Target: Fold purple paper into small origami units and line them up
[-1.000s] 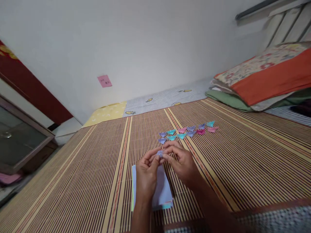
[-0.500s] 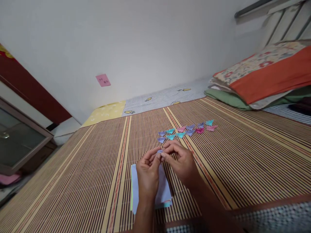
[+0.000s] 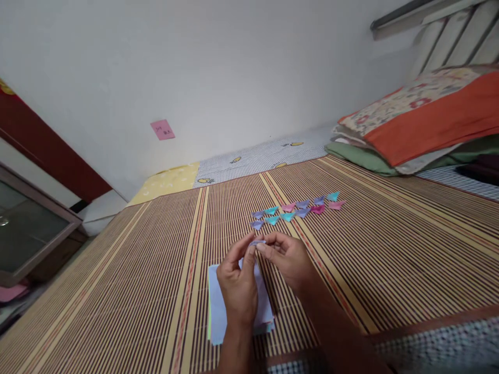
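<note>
Pinching a small folded lilac paper (image 3: 257,242) between two bare hands, just below the middle of the view; taking all clock directions from that paper. Extending the left hand (image 3: 239,280) up from 6 o'clock, pointing its thumb upward against the paper's near side and curving its fingers round behind. Slanting the right hand (image 3: 290,262) in from 5 o'clock, pressing its thumb to the paper and curling its fingers towards the left hand's. Closing both hands narrowly on this one piece, hiding part of it.

Covering part of a paper stack (image 3: 217,304) at about 7 o'clock with the left hand and wrist; showing flat pale lilac sheets on top, edged with green and turquoise. Including, from 12 to 2 o'clock near the hands, two rows of little boat-like folded shapes (image 3: 287,216) in lilac, turquoise, pink and magenta. Lying beneath, as a striped mat (image 3: 109,270), in narrow dark and straw-coloured lines.

Bordering the mat's far edge with finely checked cloth (image 3: 253,156) around 12 o'clock and yellow cloth (image 3: 167,182) at 10. Piling a floral-and-orange cushion (image 3: 436,119) over green cloth (image 3: 358,158) at 2 o'clock. Sticking a pink note (image 3: 162,130) to the smooth white wall (image 3: 234,78) between 10 and 11. Placing a glass-fronted cabinet (image 3: 31,223) well apart at 9.
</note>
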Available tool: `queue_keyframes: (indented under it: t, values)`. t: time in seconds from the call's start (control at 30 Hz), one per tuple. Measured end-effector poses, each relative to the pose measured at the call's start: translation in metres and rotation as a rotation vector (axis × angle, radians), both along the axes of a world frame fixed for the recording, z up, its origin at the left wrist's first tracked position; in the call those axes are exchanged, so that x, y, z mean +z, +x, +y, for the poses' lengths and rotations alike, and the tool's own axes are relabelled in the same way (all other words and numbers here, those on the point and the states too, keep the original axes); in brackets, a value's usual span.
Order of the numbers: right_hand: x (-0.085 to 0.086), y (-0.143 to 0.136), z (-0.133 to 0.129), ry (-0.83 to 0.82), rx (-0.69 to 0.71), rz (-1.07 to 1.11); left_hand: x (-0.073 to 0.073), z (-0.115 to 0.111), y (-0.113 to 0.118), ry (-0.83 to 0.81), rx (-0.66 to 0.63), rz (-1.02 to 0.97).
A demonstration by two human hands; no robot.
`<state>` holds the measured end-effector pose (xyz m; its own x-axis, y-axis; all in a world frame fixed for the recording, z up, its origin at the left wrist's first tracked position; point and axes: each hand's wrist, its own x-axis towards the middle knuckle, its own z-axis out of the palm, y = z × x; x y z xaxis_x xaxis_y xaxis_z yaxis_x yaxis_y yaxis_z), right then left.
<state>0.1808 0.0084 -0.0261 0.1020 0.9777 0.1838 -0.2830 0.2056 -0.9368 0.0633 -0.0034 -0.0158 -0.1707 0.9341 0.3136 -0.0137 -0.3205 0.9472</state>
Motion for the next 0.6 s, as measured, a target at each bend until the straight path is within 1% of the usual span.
queue_keyframes:
  t: [0.1, 0.4, 0.53, 0.6]
  values:
    - [0.0026, 0.0013, -0.0030, 0.002, -0.003, -0.001, 0.0009, -0.0013, 0.0011, -0.018, -0.017, -0.001]
    - [0.0079, 0.0018, -0.0074, 0.050, -0.057, -0.041, 0.0030, -0.0062, 0.0087, -0.034, 0.007, -0.005]
    - [0.0086, 0.0065, -0.0064, 0.080, -0.083, -0.088, 0.0038, -0.0024, 0.0082, -0.084, -0.035, -0.048]
    - [0.0095, 0.0090, -0.0063, 0.082, -0.084, -0.100, 0.0049, -0.0001, 0.0061, -0.109, -0.050, -0.030]
